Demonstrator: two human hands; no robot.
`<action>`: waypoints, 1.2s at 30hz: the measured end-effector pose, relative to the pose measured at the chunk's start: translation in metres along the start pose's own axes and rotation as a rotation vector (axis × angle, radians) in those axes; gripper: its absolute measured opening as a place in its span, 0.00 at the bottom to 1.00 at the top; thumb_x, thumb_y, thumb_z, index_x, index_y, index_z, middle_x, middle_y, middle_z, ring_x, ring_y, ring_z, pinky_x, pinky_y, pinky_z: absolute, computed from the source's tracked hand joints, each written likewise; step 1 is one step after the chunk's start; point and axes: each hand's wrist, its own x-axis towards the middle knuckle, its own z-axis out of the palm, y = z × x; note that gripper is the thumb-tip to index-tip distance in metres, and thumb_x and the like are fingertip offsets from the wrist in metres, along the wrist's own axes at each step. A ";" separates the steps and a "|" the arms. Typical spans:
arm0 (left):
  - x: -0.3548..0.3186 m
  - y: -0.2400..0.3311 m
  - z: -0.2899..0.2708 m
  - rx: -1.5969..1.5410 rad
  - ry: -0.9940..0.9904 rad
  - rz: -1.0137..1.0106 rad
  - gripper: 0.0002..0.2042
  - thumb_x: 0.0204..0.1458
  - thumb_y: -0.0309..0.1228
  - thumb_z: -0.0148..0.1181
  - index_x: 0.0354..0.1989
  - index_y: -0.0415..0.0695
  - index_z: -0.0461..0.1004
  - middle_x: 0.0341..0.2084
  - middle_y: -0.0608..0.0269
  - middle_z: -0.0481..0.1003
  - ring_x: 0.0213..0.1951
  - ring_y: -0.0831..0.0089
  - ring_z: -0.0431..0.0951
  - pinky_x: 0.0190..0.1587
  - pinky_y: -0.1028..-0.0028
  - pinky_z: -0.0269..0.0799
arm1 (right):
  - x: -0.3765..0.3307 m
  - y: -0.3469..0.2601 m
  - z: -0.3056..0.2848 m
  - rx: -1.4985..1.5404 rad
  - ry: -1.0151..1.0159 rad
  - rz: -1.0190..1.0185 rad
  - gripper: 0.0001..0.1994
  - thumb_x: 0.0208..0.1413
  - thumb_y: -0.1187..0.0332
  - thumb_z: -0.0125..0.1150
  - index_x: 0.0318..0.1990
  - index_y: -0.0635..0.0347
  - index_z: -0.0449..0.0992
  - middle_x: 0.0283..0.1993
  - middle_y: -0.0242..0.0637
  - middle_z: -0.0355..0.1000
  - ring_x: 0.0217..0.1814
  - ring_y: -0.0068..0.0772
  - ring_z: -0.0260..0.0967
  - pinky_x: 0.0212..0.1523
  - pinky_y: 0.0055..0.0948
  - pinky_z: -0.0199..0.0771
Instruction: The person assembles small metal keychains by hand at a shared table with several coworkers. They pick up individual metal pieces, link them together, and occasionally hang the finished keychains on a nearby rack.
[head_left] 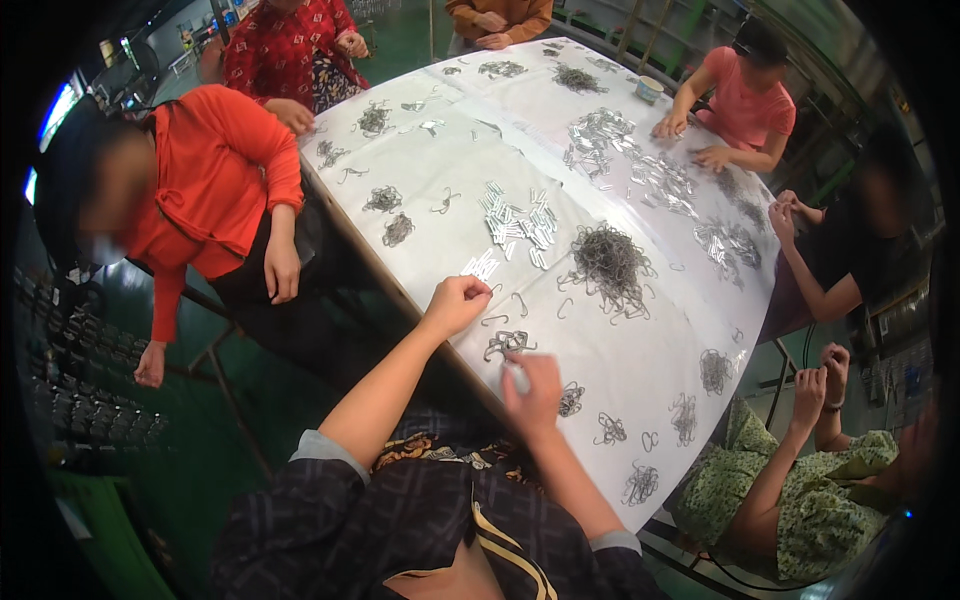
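My left hand (458, 301) rests as a closed fist on the white-covered table (610, 345), close to a few loose wire hooks (507, 343); whether it holds anything I cannot tell. Blurred by motion, my right hand (532, 388) hovers over the table beside that small hook cluster, with something small and pale pinched at its fingertips. A large tangled heap of dark wire hooks (608, 266) lies just beyond both hands. Bunches of shiny flat metal clips (520, 222) lie further out.
Several people sit or stand around the table: one in orange (215, 190) at the left edge, one in pink (745, 105) far right, others right and near right. Small hook piles (640, 484) dot the cloth. Green floor lies to the left.
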 end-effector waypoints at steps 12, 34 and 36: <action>-0.050 0.026 -0.023 -0.349 -0.015 -0.121 0.06 0.51 0.26 0.62 0.32 0.35 0.76 0.24 0.64 0.77 0.25 0.80 0.75 0.29 0.79 0.70 | 0.129 0.102 0.047 -0.483 -0.169 0.202 0.07 0.48 0.71 0.63 0.34 0.62 0.78 0.37 0.43 0.70 0.45 0.45 0.67 0.46 0.41 0.65; -0.068 0.079 -0.041 -0.708 -0.085 -0.034 0.06 0.54 0.25 0.60 0.36 0.35 0.75 0.27 0.62 0.77 0.27 0.79 0.75 0.31 0.80 0.70 | 0.060 -0.031 0.000 0.355 -0.033 0.260 0.03 0.52 0.78 0.62 0.34 0.66 0.79 0.29 0.37 0.72 0.28 0.24 0.69 0.32 0.23 0.68; -0.070 0.080 -0.041 -0.678 -0.108 -0.042 0.06 0.54 0.25 0.60 0.36 0.35 0.75 0.27 0.62 0.77 0.27 0.79 0.75 0.31 0.80 0.70 | 0.055 -0.036 -0.002 0.349 -0.025 0.241 0.03 0.52 0.79 0.62 0.34 0.66 0.79 0.29 0.37 0.72 0.28 0.24 0.69 0.31 0.23 0.68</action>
